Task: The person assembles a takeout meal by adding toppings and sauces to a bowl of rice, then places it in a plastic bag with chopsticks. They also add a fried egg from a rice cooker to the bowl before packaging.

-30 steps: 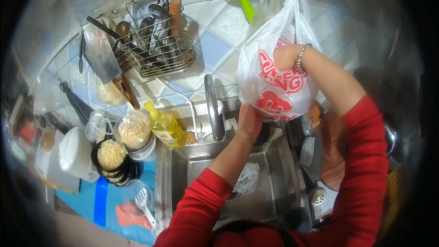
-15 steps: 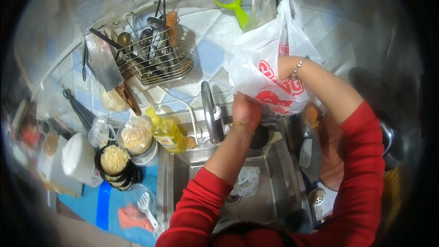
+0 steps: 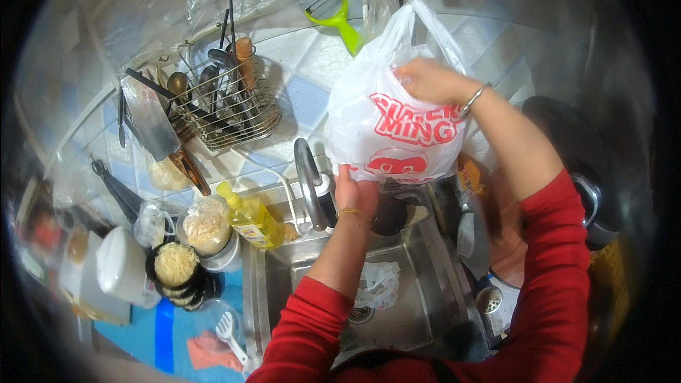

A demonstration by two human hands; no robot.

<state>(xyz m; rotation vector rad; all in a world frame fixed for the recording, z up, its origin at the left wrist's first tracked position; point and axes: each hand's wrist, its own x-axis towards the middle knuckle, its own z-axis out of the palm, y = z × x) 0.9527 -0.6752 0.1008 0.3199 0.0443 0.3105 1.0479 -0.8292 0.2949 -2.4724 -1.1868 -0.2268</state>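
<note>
A bulging white plastic bag (image 3: 355,124) with red print hangs by its handles against the tiled wall, above the back of the sink. My right hand (image 3: 434,84) is at its upper edge, fingers curled over the plastic by the opening; the fingertips are partly hidden. My left hand (image 3: 355,190) grips the bag's lower left side, thumb on the front and the other fingers hidden under or behind it. What the bag contains does not show. Just left of my left wrist stands the curved faucet (image 3: 306,170).
Below my arms lies the steel sink (image 3: 415,298) with a crumpled plastic bag (image 3: 377,284) in it. A yellow soap bottle (image 3: 252,220), stacked bowls of shreds (image 3: 177,266) and a white slotted spatula (image 3: 230,337) are left. A wire utensil basket (image 3: 237,117) and green peeler (image 3: 344,25) hang on the wall.
My right hand has come up and partly out of the bag, to its upper edge. The bag's front has spread flatter, showing more print. My left hand stays at the bottom; the view has shifted slightly.
</note>
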